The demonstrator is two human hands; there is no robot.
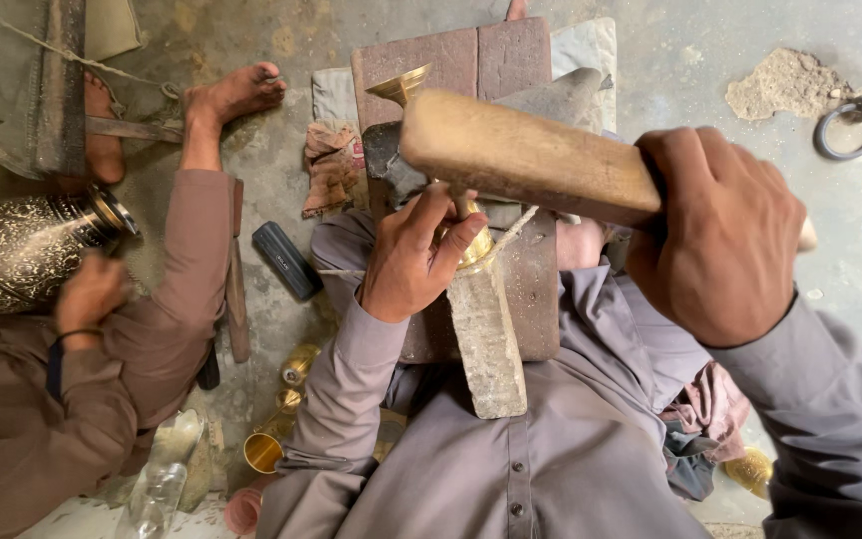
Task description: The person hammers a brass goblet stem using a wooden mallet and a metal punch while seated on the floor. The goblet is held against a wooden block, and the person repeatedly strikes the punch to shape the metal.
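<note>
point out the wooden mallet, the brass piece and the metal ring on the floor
wooden mallet [526, 158], head view, middle of its wooden head
brass piece [401, 84], head view, flared rim
metal ring [847, 128], head view, its band

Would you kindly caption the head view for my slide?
Right hand raises a wooden mallet over a brass piece steadied by the left hand on a metal stake.
</note>
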